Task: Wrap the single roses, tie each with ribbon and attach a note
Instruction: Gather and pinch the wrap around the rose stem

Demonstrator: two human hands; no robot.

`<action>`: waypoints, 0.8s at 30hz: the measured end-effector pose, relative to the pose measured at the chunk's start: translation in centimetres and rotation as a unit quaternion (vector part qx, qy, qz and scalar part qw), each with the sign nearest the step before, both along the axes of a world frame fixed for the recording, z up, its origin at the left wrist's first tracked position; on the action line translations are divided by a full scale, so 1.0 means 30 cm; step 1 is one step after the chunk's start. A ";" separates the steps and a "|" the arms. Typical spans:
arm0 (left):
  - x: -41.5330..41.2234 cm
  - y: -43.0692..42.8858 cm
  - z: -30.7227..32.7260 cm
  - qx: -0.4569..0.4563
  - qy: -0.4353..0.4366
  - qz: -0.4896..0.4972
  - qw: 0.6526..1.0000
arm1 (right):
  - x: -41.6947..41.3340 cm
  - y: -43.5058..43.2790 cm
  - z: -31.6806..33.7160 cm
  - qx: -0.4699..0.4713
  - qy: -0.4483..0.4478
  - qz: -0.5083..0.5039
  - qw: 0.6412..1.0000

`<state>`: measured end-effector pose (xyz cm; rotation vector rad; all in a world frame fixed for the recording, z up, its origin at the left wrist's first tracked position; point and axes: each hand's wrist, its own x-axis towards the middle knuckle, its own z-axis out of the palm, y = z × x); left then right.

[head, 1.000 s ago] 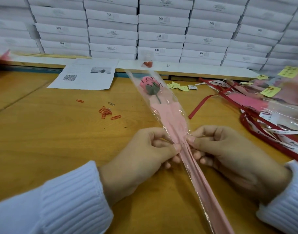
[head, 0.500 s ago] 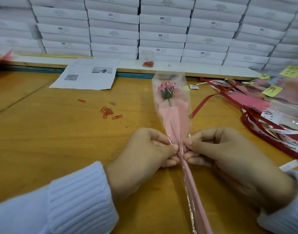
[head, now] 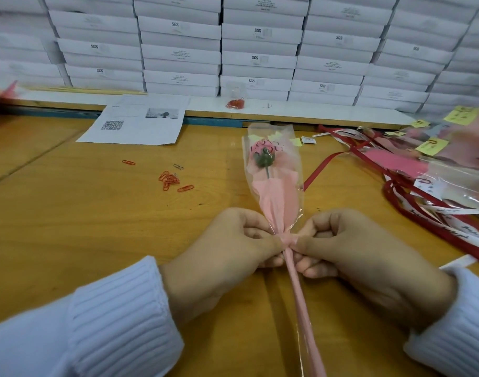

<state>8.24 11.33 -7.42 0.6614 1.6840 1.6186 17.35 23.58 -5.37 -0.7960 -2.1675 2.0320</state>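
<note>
A single rose [head: 265,159] lies on the wooden table [head: 83,227], wrapped in a clear cellophane sleeve [head: 273,186] lined with pink paper and printed "LOVE YOU". The sleeve narrows to a thin pink stem running toward me. My left hand [head: 227,254] and my right hand [head: 363,257] pinch the wrap from either side at its neck, thumbs and fingertips squeezing it tight. Red ribbons [head: 328,164] lie to the right. Yellow notes [head: 431,145] sit on wrapped roses at the far right.
Loose red paper clips [head: 170,180] are scattered left of the rose. A printed sheet with a QR code [head: 135,121] lies at the back left. A small bag of clips [head: 236,100] rests on the white ledge. Stacked white boxes [head: 260,44] wall the back.
The rose head has swung from leaning left to pointing straight away from me. Both hands have drawn the wrap tighter at the neck.
</note>
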 end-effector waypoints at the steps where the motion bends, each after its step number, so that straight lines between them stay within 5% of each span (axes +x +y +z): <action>1: -0.001 -0.002 0.000 0.004 0.003 -0.006 1.000 | -0.001 0.003 0.000 0.000 -0.004 -0.004 1.000; 17: -0.015 -0.009 0.013 0.001 -0.011 0.009 1.000 | 0.007 -0.021 -0.006 0.053 0.038 0.035 0.997; 24: -0.006 -0.019 0.001 -0.037 0.053 -0.057 0.996 | 0.008 -0.022 -0.015 0.082 0.010 0.035 0.996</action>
